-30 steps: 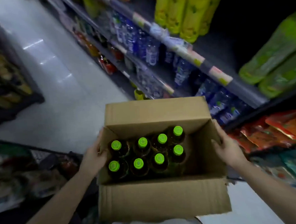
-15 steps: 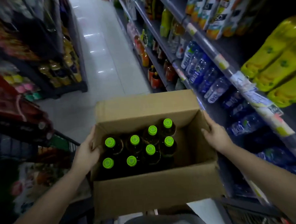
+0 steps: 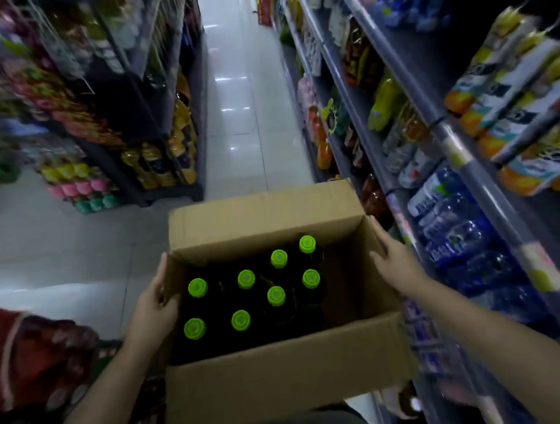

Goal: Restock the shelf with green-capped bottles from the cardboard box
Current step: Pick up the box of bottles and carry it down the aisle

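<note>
An open cardboard box (image 3: 280, 374) is held in front of me at waist height, flaps up. Inside stand several dark bottles with bright green caps (image 3: 246, 279), upright in two rows toward the left; the right part of the box is bare. My left hand (image 3: 151, 311) grips the box's left wall, thumb over the rim. My right hand (image 3: 394, 257) presses flat against the right wall. The shelf (image 3: 400, 186) of drinks runs along my right side, close to the box.
A tiled aisle (image 3: 244, 116) stretches ahead between two shelving runs. The left rack (image 3: 159, 159) holds snack packs and yellow bottles. Blue water bottles (image 3: 451, 222) fill the right shelf beside the box. A red bag (image 3: 36, 357) lies low on the left.
The view has swung from the right-hand shelf toward the aisle ahead. The box stays in both hands, and the left rack has come into view.
</note>
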